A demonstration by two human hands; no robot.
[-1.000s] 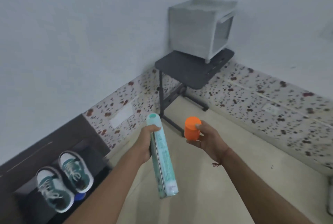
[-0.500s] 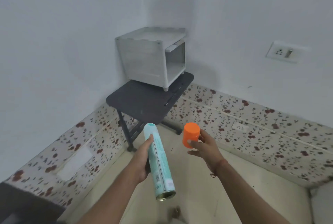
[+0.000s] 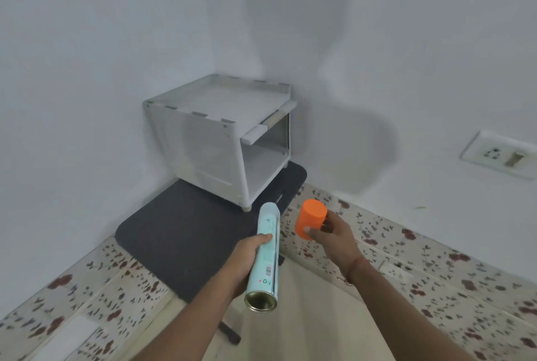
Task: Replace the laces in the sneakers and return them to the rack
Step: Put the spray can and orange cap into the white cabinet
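Observation:
My left hand (image 3: 244, 262) grips a long pale-teal spray can (image 3: 266, 256), held out in front of me with its metal base toward the camera. My right hand (image 3: 334, 237) holds an orange cap (image 3: 310, 218) by its open end, just right of the can's top. The two do not touch. No sneakers, laces or shoe rack appear in the view now.
A low black table (image 3: 186, 232) stands in the room's corner, with a white open-fronted plastic cabinet (image 3: 220, 139) on it. Speckled skirting tiles (image 3: 436, 262) run along both walls. A wall socket (image 3: 499, 157) sits at the right.
The view has swung up and right, away from the sneakers on the dark rack, toward the corner table. Both hands kept their hold on can and cap and moved nearer the table.

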